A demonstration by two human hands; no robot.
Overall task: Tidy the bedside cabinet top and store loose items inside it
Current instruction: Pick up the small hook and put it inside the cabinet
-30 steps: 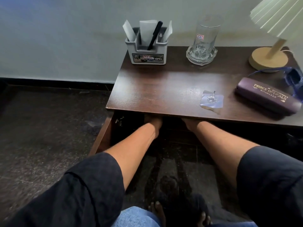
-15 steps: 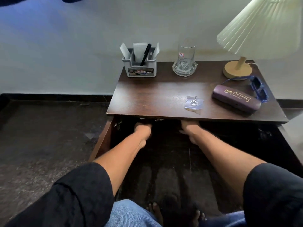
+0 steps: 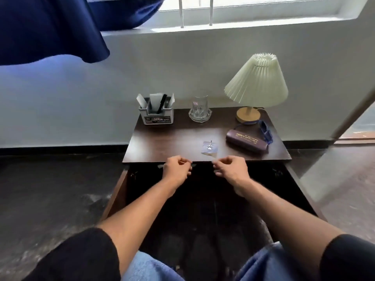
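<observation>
Head view looks down on a dark wooden bedside cabinet point(image 3: 172, 142) with both its doors swung open toward the person. Going left to right along the top: a grey desk organiser point(image 3: 156, 116) at about 11 o'clock holds paper slips and a black pen point(image 3: 161, 103); a clear drinking glass point(image 3: 200, 110) stands in a glass dish at 12 o'clock; a table lamp point(image 3: 256, 86) with a pleated shade stands at 1 o'clock. A transparent adhesive hook point(image 3: 209, 148) lies near the front edge at 6 o'clock of the top. A purple spectacle case point(image 3: 246, 141) lies at 3 o'clock, with blue glasses point(image 3: 265, 131) just beside it.

Left hand point(image 3: 177, 169) hangs in front of the cabinet's front edge, fingers loosely curled, thumb and forefinger nearly together, holding nothing that I can make out. Right hand point(image 3: 231, 169) mirrors it just to the right, fingers half curled and equally empty. Neither hand touches the items on top.
</observation>
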